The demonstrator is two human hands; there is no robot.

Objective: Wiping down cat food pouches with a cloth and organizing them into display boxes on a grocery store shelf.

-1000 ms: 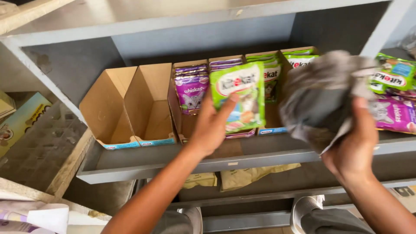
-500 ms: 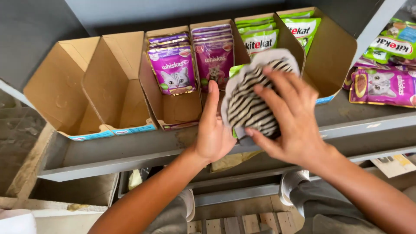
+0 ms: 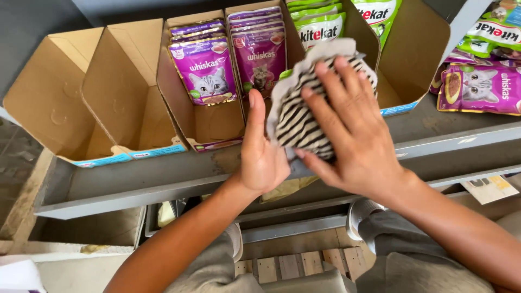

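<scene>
At the centre is a black-and-white striped cloth (image 3: 304,116), bunched into a pad and pressed against a pouch just in front of the open cardboard display carton (image 3: 415,51) that holds green cat-food pouches (image 3: 320,27). The right hand (image 3: 353,135) lies flat over the cloth, fingers spread wide, so the whole palm bears down on the fabric. The left hand (image 3: 263,157) stands on edge just left of the cloth, thumb up, braced behind the pouch under the cloth; only a sliver of green edge shows, so I cannot tell how firmly it is gripped. The two hands sit close together, clamped from both sides on cloth and pouch.

Left of that carton, still on the grey metal shelf (image 3: 146,182), is another carton of purple cat-food pouches (image 3: 206,73) stood upright in two rows, faces forward. Further left is an empty cardboard carton (image 3: 92,103), its flaps open. Right of the green-pouch carton, loose purple and green pouches (image 3: 480,87) lie flat on the shelf.
</scene>
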